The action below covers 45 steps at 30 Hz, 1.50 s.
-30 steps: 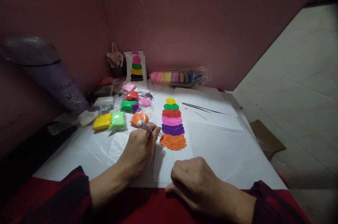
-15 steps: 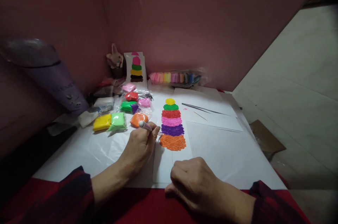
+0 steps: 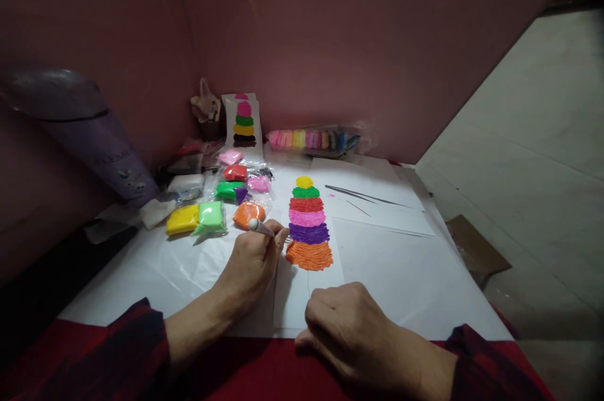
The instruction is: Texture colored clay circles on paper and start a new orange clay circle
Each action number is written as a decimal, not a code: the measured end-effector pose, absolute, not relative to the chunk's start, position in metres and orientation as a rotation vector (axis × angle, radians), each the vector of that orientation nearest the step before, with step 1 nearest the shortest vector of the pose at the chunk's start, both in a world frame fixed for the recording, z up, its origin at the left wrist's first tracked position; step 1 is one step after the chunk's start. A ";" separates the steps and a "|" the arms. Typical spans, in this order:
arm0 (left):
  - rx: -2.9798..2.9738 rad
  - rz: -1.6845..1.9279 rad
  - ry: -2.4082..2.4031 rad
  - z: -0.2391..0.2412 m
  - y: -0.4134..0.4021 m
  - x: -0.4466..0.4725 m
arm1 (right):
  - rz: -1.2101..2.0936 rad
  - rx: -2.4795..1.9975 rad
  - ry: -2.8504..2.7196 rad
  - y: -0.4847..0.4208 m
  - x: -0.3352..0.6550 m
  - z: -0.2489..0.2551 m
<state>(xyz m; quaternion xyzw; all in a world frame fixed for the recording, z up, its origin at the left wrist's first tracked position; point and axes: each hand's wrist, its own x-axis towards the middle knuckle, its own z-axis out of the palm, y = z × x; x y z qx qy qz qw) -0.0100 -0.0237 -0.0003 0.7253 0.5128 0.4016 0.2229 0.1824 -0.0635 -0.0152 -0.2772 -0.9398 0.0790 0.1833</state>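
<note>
On a white sheet of paper (image 3: 295, 310) stands a tapering stack of textured clay bands (image 3: 307, 217), yellow at the top, then green, red, pink, purple and orange. My left hand (image 3: 252, 259) is closed around a fork (image 3: 260, 227) with a pale, round-ended handle. The thin tines reach the left edge of the clay, near where purple meets orange; my fingers partly cover them. My right hand (image 3: 352, 332) rests curled over the sheet's lower edge, below the orange band. Its fingertips are tucked out of sight, so I cannot see what they hold, if anything.
Bagged clay packets, including an orange one (image 3: 248, 214) and a yellow one (image 3: 182, 220), lie left. A purple bottle (image 3: 101, 143) stands behind them. A toothpick (image 3: 358, 208) and dark strips (image 3: 361, 192) lie right. A bag of colored clay (image 3: 314, 139) and a picture card (image 3: 244, 127) are at the back.
My left hand and the fork have shifted very slightly to the right, with the tines at the clay's left edge. My right hand stays where it was.
</note>
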 end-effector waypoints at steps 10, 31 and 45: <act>1.977 1.133 1.464 -0.003 -0.021 -0.012 | 0.210 -0.766 -2.631 -0.063 0.183 -0.019; 1.984 1.154 1.505 -0.001 -0.020 -0.013 | 0.226 -0.779 -2.636 -0.064 0.183 -0.016; 1.968 1.137 1.449 -0.001 -0.021 -0.010 | 0.214 -0.782 -2.634 -0.064 0.182 -0.014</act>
